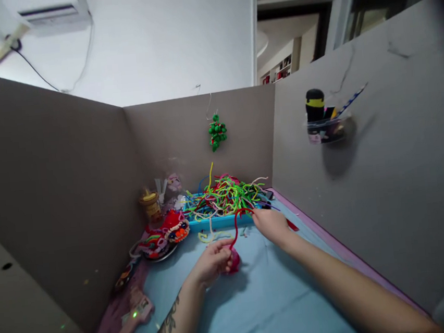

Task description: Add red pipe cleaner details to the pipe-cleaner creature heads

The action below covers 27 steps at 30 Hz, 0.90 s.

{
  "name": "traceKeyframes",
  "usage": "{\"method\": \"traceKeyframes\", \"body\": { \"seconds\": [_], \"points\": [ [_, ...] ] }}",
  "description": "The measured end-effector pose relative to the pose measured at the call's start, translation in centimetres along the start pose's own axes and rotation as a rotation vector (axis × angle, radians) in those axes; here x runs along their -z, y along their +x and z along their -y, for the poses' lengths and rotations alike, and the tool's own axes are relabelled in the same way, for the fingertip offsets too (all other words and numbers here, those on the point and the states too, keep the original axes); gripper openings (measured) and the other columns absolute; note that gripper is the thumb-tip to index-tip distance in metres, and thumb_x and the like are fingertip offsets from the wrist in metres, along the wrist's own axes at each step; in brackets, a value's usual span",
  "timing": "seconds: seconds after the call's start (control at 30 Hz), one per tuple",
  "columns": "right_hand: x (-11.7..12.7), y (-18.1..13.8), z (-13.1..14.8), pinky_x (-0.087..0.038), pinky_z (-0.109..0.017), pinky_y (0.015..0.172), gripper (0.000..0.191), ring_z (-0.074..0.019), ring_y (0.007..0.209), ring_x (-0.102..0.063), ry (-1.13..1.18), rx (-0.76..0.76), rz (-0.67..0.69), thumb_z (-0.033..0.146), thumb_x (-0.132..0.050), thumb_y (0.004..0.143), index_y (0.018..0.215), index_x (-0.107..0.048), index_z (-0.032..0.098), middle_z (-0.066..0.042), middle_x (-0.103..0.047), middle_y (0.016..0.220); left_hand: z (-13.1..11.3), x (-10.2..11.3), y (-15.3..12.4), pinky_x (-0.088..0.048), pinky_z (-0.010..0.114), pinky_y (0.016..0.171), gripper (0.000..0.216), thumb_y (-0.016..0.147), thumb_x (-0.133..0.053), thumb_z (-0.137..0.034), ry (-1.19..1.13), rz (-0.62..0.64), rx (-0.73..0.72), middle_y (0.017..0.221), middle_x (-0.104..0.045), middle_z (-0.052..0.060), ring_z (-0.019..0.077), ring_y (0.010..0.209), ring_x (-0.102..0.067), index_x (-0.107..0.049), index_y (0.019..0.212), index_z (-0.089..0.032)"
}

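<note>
My left hand (pixel 212 262) is closed round a small pink pipe-cleaner piece (pixel 234 260) just above the blue mat (pixel 266 298). A red pipe cleaner (pixel 236 227) rises from that piece and arcs over to my right hand (pixel 271 223), which pinches its far end. My right hand is beside the front edge of a blue tray (pixel 219 222) heaped with pipe cleaners (pixel 227 195) of many colours.
Grey cardboard walls (pixel 52 193) enclose the desk on three sides. Finished pipe-cleaner crafts on a plate (pixel 165 236) and a small jar (pixel 151 205) stand at the left. A pink glue gun (pixel 130 322) lies near left. A green bead cluster (pixel 217 132) hangs on the back wall; a cup of tools (pixel 322 120) on the right wall.
</note>
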State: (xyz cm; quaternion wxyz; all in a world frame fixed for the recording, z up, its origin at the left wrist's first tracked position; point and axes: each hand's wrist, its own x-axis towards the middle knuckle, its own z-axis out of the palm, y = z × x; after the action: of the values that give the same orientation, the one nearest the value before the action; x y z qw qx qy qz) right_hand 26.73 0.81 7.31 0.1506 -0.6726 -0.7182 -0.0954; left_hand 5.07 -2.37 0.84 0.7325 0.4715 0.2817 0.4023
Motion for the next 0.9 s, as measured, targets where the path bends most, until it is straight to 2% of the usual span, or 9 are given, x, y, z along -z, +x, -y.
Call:
{"method": "traceKeyframes", "body": {
  "seconds": [0.1,0.17,0.2,0.3,0.4,0.5,0.7,0.8,0.9],
  "points": [
    [-0.5,-1.9,1.3,-0.039,-0.049,0.096,0.043,-0.0322,0.119,-0.051,0.052,0.149,-0.197,0.021,-0.049,0.086,0.128,-0.051,0.015,-0.017,-0.061,0.121,0.5,0.0,0.4,-0.031,0.020,0.044,0.044,0.068,-0.074,-0.035,0.076,-0.118,-0.025,0.060,-0.054,-0.003,0.0067,0.044,-0.044,-0.057,0.103,-0.013],
    [-1.0,-3.7,2.8,-0.027,-0.052,0.106,0.059,-0.0316,0.135,-0.031,0.130,0.352,-0.307,0.017,-0.050,0.083,0.140,-0.036,0.014,-0.017,-0.043,0.141,0.8,-0.4,0.6,-0.031,0.020,0.043,0.039,0.069,-0.071,-0.037,0.164,-0.190,-0.069,0.055,-0.052,-0.004,0.0065,0.041,-0.042,-0.060,0.098,-0.013],
    [-1.3,-4.5,3.5,-0.026,-0.050,0.108,0.059,-0.0297,0.136,-0.029,0.178,0.480,-0.295,0.015,-0.048,0.083,0.141,-0.034,0.013,-0.016,-0.039,0.144,0.8,-0.7,0.6,-0.031,0.020,0.044,0.037,0.070,-0.070,-0.038,0.221,-0.208,-0.092,0.055,-0.053,-0.004,0.0068,0.042,-0.042,-0.061,0.095,-0.012],
    [-2.6,-5.8,4.9,-0.031,-0.049,0.105,0.045,-0.0251,0.120,-0.049,0.305,0.679,-0.184,0.012,-0.044,0.087,0.132,-0.047,0.018,-0.012,-0.054,0.132,0.7,-1.3,0.6,-0.033,0.020,0.045,0.032,0.071,-0.068,-0.043,0.312,-0.211,-0.131,0.051,-0.052,-0.004,0.0073,0.043,-0.044,-0.060,0.075,-0.013],
    [-4.3,-5.9,4.8,-0.045,-0.039,0.090,0.029,-0.0215,0.095,-0.062,0.441,0.591,-0.165,0.015,-0.045,0.091,0.116,-0.058,0.017,-0.010,-0.068,0.104,0.4,-1.3,0.6,-0.036,0.020,0.048,0.033,0.069,-0.069,-0.044,0.343,-0.245,-0.133,0.056,-0.056,-0.002,0.0083,0.048,-0.048,-0.060,0.073,-0.013],
    [-5.6,-5.7,3.7,-0.049,-0.032,0.076,0.020,-0.0198,0.084,-0.063,0.534,0.528,-0.218,0.016,-0.045,0.092,0.102,-0.063,0.017,-0.008,-0.069,0.087,0.3,-0.9,0.7,-0.042,0.023,0.056,0.030,0.071,-0.070,-0.041,0.398,-0.272,-0.179,0.068,-0.064,0.002,0.0115,0.058,-0.055,-0.063,0.082,-0.013],
    [-6.0,-6.3,2.9,-0.047,-0.030,0.073,0.017,-0.0193,0.081,-0.061,0.538,0.500,-0.231,0.015,-0.046,0.091,0.094,-0.063,0.018,-0.007,-0.067,0.083,0.6,-0.7,0.5,-0.047,0.029,0.075,0.014,0.077,-0.061,-0.023,0.855,-0.252,-0.409,0.087,-0.069,0.007,0.0187,0.080,-0.063,-0.066,0.088,-0.018],
    [-6.0,-6.4,3.1,-0.045,-0.030,0.073,0.017,-0.0195,0.082,-0.059,0.465,0.518,-0.205,0.015,-0.048,0.090,0.094,-0.064,0.018,-0.007,-0.066,0.084,0.7,-0.8,0.3,-0.046,0.027,0.070,0.015,0.078,-0.057,-0.019,0.990,-0.248,-0.403,0.084,-0.069,0.004,0.0168,0.075,-0.063,-0.062,0.092,-0.019],
    [-6.2,-6.5,3.3,-0.044,-0.029,0.070,0.016,-0.0197,0.077,-0.058,0.361,0.538,-0.174,0.016,-0.048,0.090,0.090,-0.064,0.019,-0.006,-0.065,0.079,0.8,-0.9,0.0,-0.043,0.025,0.062,0.007,0.080,-0.053,-0.017,1.243,-0.293,-0.357,0.070,-0.064,0.001,0.0153,0.064,-0.058,-0.060,0.081,-0.020]
  ]
}}
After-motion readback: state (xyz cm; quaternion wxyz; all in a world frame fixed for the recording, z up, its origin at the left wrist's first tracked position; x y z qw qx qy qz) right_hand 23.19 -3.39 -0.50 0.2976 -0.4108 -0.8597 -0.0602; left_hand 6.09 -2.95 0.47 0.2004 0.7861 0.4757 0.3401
